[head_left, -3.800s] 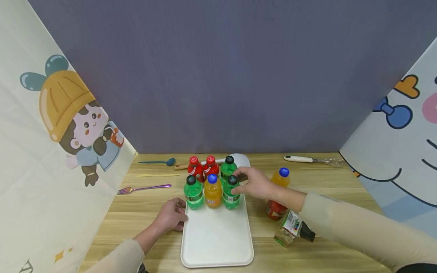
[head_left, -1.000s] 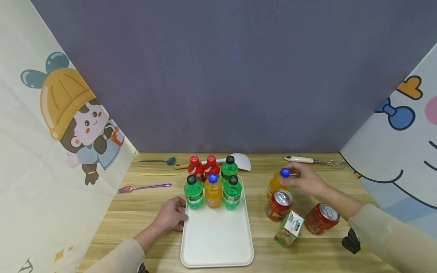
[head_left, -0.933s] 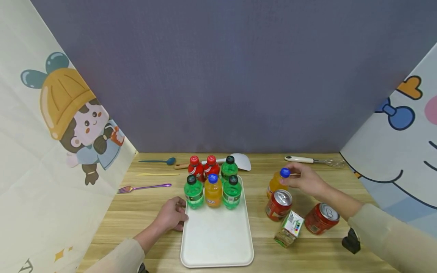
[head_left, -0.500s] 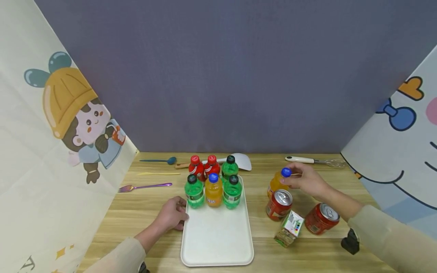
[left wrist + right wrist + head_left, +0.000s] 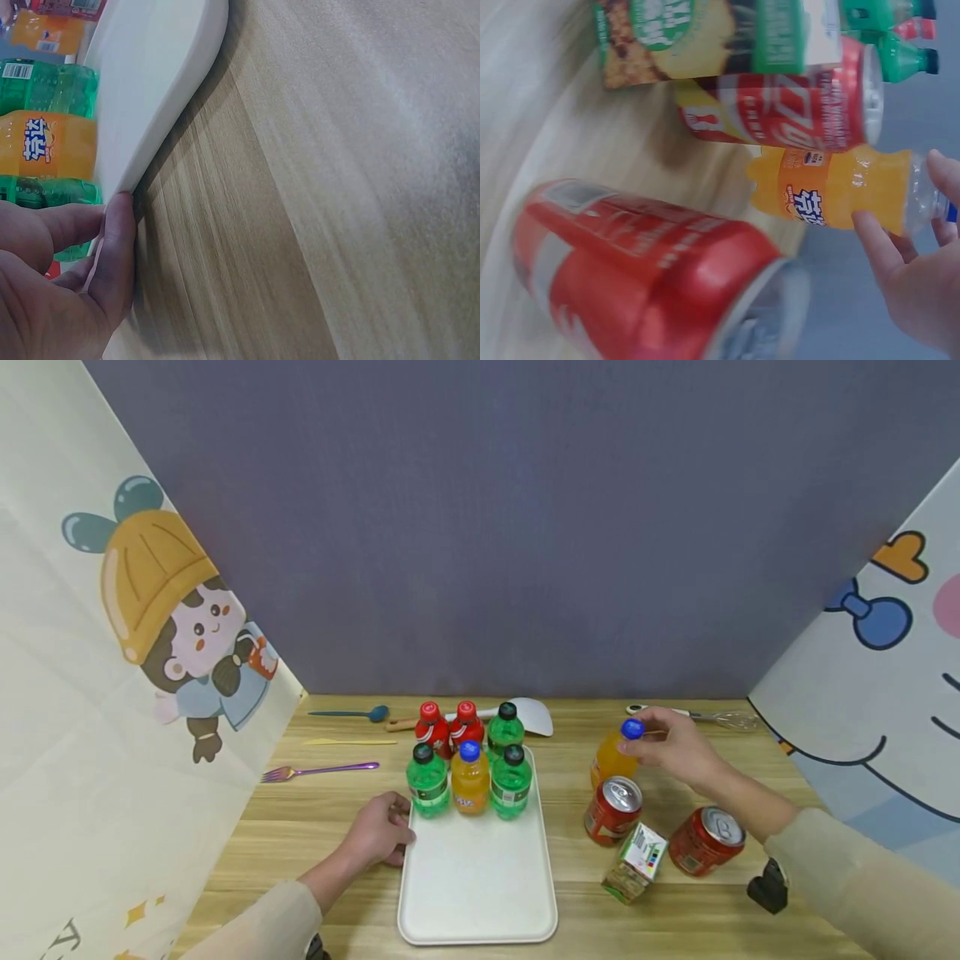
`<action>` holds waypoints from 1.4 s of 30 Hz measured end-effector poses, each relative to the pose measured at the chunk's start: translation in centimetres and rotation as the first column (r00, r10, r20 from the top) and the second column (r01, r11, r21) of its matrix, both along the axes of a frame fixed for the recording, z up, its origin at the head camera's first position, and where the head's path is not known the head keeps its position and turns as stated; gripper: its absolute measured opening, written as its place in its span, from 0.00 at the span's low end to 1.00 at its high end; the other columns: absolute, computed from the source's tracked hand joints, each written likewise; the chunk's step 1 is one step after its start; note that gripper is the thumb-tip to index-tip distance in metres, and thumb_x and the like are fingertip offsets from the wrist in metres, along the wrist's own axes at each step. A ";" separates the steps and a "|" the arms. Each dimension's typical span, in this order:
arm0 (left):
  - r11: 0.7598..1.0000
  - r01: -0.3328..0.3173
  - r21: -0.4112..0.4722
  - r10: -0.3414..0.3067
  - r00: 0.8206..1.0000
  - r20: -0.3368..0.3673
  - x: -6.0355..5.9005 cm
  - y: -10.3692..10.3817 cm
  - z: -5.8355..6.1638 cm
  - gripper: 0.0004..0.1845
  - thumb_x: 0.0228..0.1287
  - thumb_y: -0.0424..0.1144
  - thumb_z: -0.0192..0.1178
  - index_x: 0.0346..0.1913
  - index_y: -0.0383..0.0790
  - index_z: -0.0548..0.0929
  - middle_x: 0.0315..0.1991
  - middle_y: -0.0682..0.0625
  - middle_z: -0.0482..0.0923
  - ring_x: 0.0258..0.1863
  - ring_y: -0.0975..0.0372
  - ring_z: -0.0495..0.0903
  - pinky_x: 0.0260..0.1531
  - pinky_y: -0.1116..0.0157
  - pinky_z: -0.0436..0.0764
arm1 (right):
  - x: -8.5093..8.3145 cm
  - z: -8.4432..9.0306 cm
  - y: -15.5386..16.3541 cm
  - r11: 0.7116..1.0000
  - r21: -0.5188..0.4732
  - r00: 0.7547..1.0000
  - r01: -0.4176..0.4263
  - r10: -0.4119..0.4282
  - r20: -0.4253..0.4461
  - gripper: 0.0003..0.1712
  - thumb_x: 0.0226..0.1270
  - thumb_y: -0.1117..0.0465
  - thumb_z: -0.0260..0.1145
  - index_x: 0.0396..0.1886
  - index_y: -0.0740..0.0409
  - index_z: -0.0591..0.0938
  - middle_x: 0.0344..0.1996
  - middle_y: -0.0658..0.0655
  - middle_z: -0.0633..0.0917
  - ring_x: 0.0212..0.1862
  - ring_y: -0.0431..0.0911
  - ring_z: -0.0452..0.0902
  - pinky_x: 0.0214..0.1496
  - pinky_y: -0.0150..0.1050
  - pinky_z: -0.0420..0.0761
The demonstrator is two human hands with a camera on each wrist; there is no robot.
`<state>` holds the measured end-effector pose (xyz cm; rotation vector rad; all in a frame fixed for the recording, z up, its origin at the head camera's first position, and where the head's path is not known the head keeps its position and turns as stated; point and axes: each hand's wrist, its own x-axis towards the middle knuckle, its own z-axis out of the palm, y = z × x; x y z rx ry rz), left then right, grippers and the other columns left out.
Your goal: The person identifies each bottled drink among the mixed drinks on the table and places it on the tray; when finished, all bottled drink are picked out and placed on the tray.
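Note:
My left hand pinches the left rim of a white tray; in the left wrist view the thumb and fingers meet at that rim. My right hand holds an orange soda bottle with a blue cap near its neck, behind a red soda can. The right wrist view shows fingers round the upper part of this orange soda bottle. At the tray's far end stand two red-capped bottles, several green bottles and another orange soda bottle.
Right of the tray stand a small drink carton and a second red can, both close to my right forearm. A whisk, a spatula, a blue spoon, a yellow knife and a purple fork lie farther back.
My right hand has left the green bottle on the tray and moved right to the orange soda bottle, which has lately shifted slightly up and right. The left hand stays at the tray.

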<state>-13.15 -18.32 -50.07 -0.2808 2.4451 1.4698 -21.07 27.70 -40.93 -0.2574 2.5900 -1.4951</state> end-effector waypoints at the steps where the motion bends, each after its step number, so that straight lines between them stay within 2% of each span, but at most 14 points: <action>1: 1.000 0.001 0.000 -0.001 1.000 0.000 0.0 0.0 -0.1 0.25 0.55 0.20 0.66 0.57 0.27 0.76 0.34 0.42 0.77 0.26 0.56 0.82 0.20 0.59 0.88 | -0.1 0.2 0.0 1.000 0.003 1.000 0.004 -0.004 -0.006 0.29 0.65 0.54 0.76 0.58 0.66 0.76 0.56 0.69 0.82 0.53 0.56 0.83 0.44 0.41 0.91; 6: 1.000 0.015 -0.004 -0.015 1.000 0.001 -0.2 -0.1 -0.2 0.25 0.55 0.20 0.66 0.58 0.27 0.75 0.34 0.42 0.77 0.26 0.56 0.82 0.20 0.59 0.88 | -0.3 1.8 -0.1 1.000 0.022 0.999 0.010 -0.009 -0.036 0.30 0.64 0.52 0.77 0.57 0.65 0.77 0.55 0.68 0.82 0.52 0.54 0.83 0.44 0.39 0.91; 14: 1.000 0.013 -0.009 -0.013 1.000 0.002 -0.2 -0.1 -0.1 0.25 0.55 0.21 0.67 0.58 0.27 0.75 0.34 0.42 0.78 0.26 0.57 0.82 0.20 0.59 0.88 | 0.1 5.7 -1.0 1.000 0.023 0.996 0.004 -0.002 -0.092 0.28 0.64 0.51 0.76 0.56 0.62 0.78 0.52 0.64 0.84 0.47 0.43 0.84 0.44 0.37 0.90; 19: 1.000 0.012 -0.008 -0.012 1.000 -0.002 -0.1 -0.1 -0.1 0.25 0.54 0.20 0.67 0.57 0.27 0.76 0.34 0.42 0.78 0.26 0.56 0.82 0.20 0.59 0.88 | 0.9 7.5 -2.1 1.000 0.011 0.992 -0.007 0.008 -0.125 0.27 0.64 0.50 0.76 0.55 0.59 0.79 0.51 0.60 0.85 0.47 0.43 0.84 0.44 0.37 0.90; 26: 1.000 0.015 -0.015 -0.014 1.000 0.002 -0.1 -0.1 0.0 0.25 0.55 0.20 0.67 0.57 0.27 0.76 0.34 0.41 0.78 0.26 0.56 0.83 0.20 0.59 0.88 | 3.0 9.7 -4.6 0.999 0.001 0.988 -0.033 0.033 -0.149 0.24 0.63 0.50 0.77 0.53 0.56 0.81 0.49 0.58 0.85 0.50 0.49 0.84 0.46 0.36 0.89; 33: 1.000 0.014 -0.015 -0.014 1.000 0.002 -0.1 -0.1 0.1 0.25 0.55 0.20 0.66 0.57 0.26 0.75 0.34 0.41 0.78 0.26 0.56 0.83 0.20 0.58 0.88 | 4.5 10.0 -7.3 0.990 -0.012 0.976 -0.144 0.140 -0.168 0.20 0.60 0.55 0.80 0.48 0.54 0.83 0.45 0.56 0.86 0.49 0.53 0.84 0.49 0.37 0.89; 38: 1.000 0.017 -0.024 -0.017 1.000 0.006 -0.1 -0.1 0.1 0.25 0.55 0.20 0.66 0.57 0.27 0.76 0.34 0.41 0.78 0.25 0.56 0.82 0.21 0.59 0.89 | 5.5 9.8 -9.7 0.975 -0.009 0.959 -0.222 0.216 -0.185 0.19 0.56 0.57 0.82 0.46 0.50 0.85 0.42 0.51 0.87 0.47 0.50 0.84 0.53 0.40 0.87; 42: 0.999 0.024 -0.031 -0.023 1.000 0.014 -0.1 -0.1 0.2 0.25 0.56 0.21 0.66 0.58 0.27 0.75 0.34 0.41 0.78 0.25 0.56 0.83 0.22 0.59 0.89 | 5.8 8.9 -11.9 0.959 -0.031 0.945 -0.283 0.273 -0.182 0.20 0.55 0.58 0.82 0.46 0.51 0.85 0.41 0.50 0.87 0.46 0.49 0.83 0.56 0.44 0.86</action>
